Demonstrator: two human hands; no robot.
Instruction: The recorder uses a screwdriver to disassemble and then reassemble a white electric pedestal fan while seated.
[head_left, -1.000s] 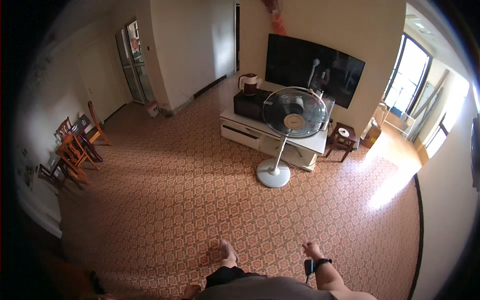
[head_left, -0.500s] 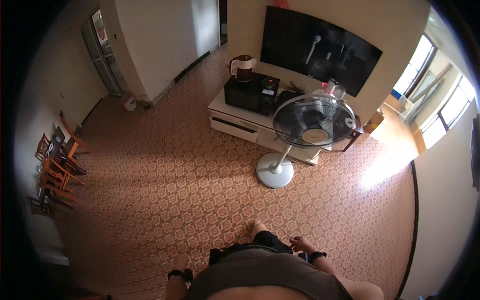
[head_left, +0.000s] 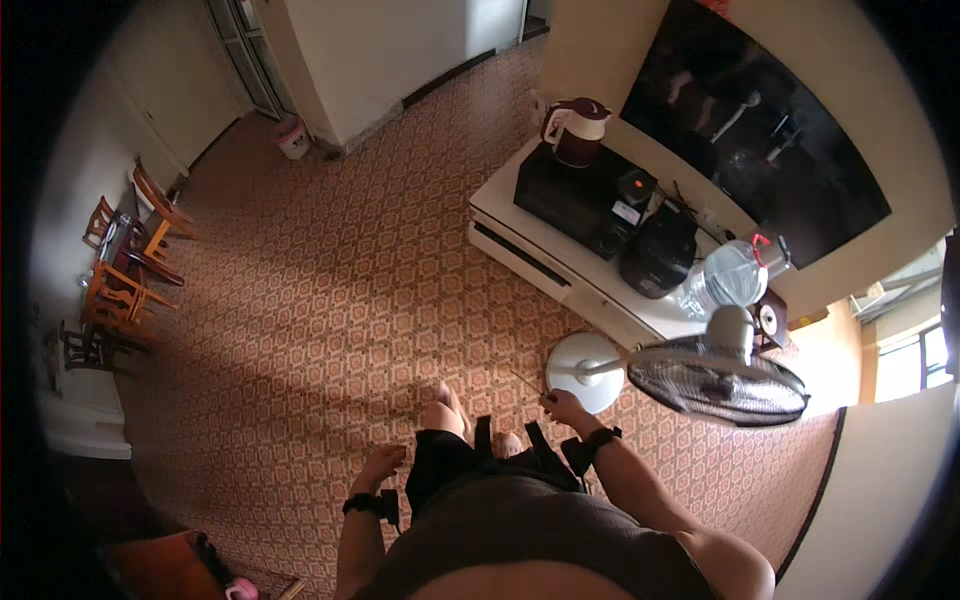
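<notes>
My right hand (head_left: 566, 408) is out in front of my right hip, fingers closed on a thin stick (head_left: 528, 384) that points up and to the left. What the stick is exactly is too small to make out. Low on my left side hangs my left hand (head_left: 382, 465), its fingers loosely bent and apart, with nothing visible in it. Both wrists wear dark bands. Closest to my right hand stands a pedestal fan, its round white base (head_left: 583, 372) just beyond the fingers and its caged head (head_left: 718, 380) to the right. Neither hand touches it.
A low white cabinet (head_left: 545, 268) carries a black microwave (head_left: 565, 195), an electric kettle (head_left: 578, 135), a black rounded appliance (head_left: 660, 250) and a clear plastic jug (head_left: 728, 275). Above hangs a television (head_left: 755, 130). Wooden chairs (head_left: 120, 295) line the left wall; a pink bucket (head_left: 291, 138) stands farther back.
I have come closer to the cabinet and fan, and the view has turned left. Both hands have risen in view; the right one reaches farther forward, the stick now showing clearly.
</notes>
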